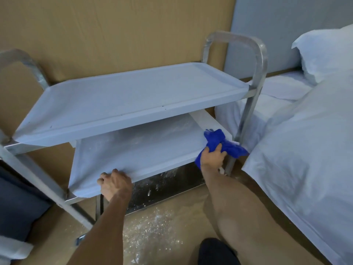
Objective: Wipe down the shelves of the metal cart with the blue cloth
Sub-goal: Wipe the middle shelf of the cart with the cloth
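Observation:
The metal cart point(255, 87) stands against a cardboard-lined wall, with pale film over its top shelf point(133, 98) and middle shelf point(137, 148). My right hand point(213, 155) grips the bunched blue cloth point(219, 143) at the middle shelf's front right corner, beside the cart's right leg. My left hand point(114, 183) grips the front edge of the middle shelf near its left end, fingers curled over the rim. A dark bottom shelf point(164, 186) below shows white specks.
A bed with white sheets point(305, 150) and a pillow point(328, 52) crowds the cart's right side. Cardboard point(162, 226) covers the floor, dusted with white specks. A dark blue object point(17, 211) sits at the left. My knee point(217, 251) shows at the bottom.

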A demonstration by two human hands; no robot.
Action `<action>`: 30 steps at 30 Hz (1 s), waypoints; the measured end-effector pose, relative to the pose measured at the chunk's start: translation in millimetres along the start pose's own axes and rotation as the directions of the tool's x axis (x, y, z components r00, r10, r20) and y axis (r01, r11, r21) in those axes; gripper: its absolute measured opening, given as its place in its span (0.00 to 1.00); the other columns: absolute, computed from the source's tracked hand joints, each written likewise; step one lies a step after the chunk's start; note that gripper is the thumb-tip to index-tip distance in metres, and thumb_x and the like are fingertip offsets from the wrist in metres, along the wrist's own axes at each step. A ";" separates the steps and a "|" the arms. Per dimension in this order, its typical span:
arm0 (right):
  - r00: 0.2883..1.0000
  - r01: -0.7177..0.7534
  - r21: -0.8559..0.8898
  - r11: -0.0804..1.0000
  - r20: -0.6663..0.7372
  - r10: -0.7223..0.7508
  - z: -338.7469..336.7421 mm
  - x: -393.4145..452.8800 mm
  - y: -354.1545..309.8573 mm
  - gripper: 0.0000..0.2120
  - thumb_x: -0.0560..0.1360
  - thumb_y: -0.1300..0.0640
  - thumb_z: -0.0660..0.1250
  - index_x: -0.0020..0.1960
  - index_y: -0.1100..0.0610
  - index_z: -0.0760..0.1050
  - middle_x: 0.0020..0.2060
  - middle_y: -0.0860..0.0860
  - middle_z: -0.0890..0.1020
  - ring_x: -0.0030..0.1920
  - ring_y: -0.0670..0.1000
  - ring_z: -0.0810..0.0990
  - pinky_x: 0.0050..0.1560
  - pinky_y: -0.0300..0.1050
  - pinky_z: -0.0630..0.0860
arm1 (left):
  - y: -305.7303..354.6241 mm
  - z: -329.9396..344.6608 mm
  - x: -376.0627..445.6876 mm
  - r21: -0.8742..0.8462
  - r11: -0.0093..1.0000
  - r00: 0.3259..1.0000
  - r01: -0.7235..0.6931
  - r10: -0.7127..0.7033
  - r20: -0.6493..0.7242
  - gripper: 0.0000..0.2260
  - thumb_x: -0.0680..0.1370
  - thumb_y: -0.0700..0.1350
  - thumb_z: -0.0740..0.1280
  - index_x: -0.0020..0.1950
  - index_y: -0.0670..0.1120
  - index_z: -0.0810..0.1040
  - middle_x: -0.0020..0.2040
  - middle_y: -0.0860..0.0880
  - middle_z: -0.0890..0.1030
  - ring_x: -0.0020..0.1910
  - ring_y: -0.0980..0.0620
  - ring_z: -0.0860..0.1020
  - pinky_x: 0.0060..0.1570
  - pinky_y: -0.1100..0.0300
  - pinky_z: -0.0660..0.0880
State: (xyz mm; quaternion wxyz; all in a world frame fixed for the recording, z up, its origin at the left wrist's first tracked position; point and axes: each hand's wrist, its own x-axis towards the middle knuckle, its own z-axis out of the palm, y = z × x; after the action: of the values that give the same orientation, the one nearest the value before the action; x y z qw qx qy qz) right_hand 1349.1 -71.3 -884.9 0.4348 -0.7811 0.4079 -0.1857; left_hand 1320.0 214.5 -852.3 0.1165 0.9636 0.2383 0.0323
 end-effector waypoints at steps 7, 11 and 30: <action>0.947 0.230 -0.043 0.972 0.241 -0.213 70.6 -186.3 -37.2 0.32 0.77 0.52 0.68 0.77 0.58 0.62 0.78 0.63 0.54 0.78 0.64 0.54 0.75 0.57 0.58 | -12.3 -2.9 1.3 0.035 0.997 0.997 -0.062 0.061 0.049 0.17 0.81 0.48 0.59 0.58 0.40 0.81 0.58 0.36 0.75 0.58 0.39 0.73 0.55 0.50 0.73; 0.831 0.544 -0.276 0.792 0.309 -0.463 40.7 -104.4 -23.4 0.24 0.78 0.44 0.63 0.70 0.55 0.71 0.74 0.60 0.64 0.77 0.60 0.59 0.73 0.59 0.62 | -7.3 -18.5 11.6 0.063 0.997 0.996 -0.041 0.036 0.080 0.14 0.78 0.50 0.65 0.57 0.42 0.81 0.56 0.39 0.77 0.54 0.40 0.77 0.50 0.51 0.75; 0.905 0.426 -0.721 0.546 0.327 -0.274 67.7 -70.3 -92.9 0.20 0.79 0.50 0.54 0.63 0.60 0.74 0.63 0.64 0.74 0.62 0.63 0.71 0.63 0.58 0.68 | -10.5 0.9 18.8 0.006 0.998 0.997 -0.069 0.069 0.034 0.13 0.79 0.43 0.59 0.60 0.44 0.79 0.57 0.40 0.76 0.57 0.42 0.73 0.45 0.52 0.73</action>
State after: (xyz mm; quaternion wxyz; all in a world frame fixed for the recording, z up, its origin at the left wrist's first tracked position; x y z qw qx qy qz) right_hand 1394.8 47.5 -840.7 0.0416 -0.9692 0.2427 -0.0042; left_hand 1332.0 232.0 -855.6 0.1160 0.9721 0.2030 0.0190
